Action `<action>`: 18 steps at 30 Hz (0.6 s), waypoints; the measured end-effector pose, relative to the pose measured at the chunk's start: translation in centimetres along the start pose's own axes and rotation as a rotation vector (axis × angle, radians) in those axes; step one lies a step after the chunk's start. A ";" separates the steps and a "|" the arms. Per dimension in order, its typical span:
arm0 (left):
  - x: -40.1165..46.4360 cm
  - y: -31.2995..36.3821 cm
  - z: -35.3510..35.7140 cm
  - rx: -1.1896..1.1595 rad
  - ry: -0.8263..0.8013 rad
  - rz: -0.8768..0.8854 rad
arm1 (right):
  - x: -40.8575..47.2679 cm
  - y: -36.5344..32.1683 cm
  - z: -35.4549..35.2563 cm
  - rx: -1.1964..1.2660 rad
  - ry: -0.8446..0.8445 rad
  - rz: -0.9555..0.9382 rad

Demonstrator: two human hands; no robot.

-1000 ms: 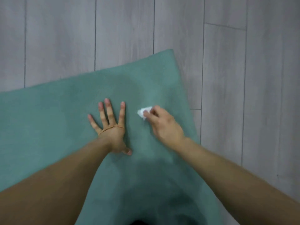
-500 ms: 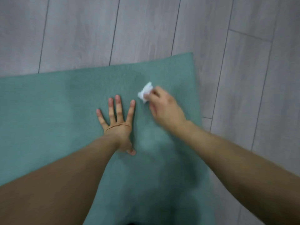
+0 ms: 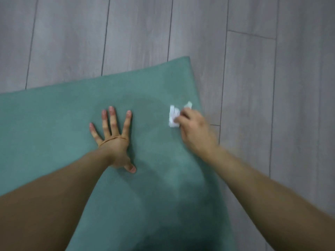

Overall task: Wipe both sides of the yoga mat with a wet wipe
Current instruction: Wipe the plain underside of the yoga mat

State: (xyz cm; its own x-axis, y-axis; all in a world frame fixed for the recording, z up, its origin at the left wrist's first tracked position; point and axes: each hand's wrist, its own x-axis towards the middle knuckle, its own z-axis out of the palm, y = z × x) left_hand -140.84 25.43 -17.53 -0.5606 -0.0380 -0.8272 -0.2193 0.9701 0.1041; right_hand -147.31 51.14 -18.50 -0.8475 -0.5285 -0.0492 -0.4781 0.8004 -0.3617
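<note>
- The right hand [image 3: 196, 133] pinches a crumpled white wet wipe [image 3: 174, 115] between thumb and fingers, pressing it onto the yoga mat [image 3: 54, 120]. The hand is blurred, so I judge it to be mid-stroke.
- The wipe sits close to the mat's right edge, a little short of the far right corner.
- The left hand [image 3: 113, 140] holds nothing. It lies flat on the mat with fingers spread, left of the wipe and apart from it, and seems to be pinning the mat down.
- A thin band [image 3: 113, 139] crosses the back of that hand.
- The green mat lies flat on a grey plank floor [image 3: 272, 87], running out of view at the left and near sides. Faint darker arcs show between the two hands, likely damp traces.
- Step in hand: wiping the upward face, at its right end. The other face is out of sight, so I cannot tell whether it has been wiped.
- Next move, as I judge it: carry the strokes out to the far corner and along the right edge without sliding off onto the floor, then work left. The left hand must shift to let the wipe cover the patch beneath it.
- Against the picture half a second back: the wipe has travelled right, from just beside the left index finger to near the mat's edge, while the left hand has stayed planted.
</note>
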 end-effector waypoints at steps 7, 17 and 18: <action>-0.4 4.8 -1.1 -0.062 0.008 -0.065 | -2.4 2.3 -3.7 -0.027 0.148 0.088; 2.4 8.8 -0.3 -0.147 0.038 -0.155 | -13.6 0.5 -1.5 0.291 0.213 0.502; 2.5 9.0 -0.3 -0.142 0.014 -0.157 | -16.3 -0.4 -1.7 0.315 0.216 0.552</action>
State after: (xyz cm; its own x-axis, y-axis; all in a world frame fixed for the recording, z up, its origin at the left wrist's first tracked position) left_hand -144.43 34.00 -18.54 -0.5218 -0.1907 -0.8315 -0.4151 0.9083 0.0522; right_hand -133.66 59.87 -15.97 -0.9912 0.0289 -0.1295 0.1008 0.7990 -0.5928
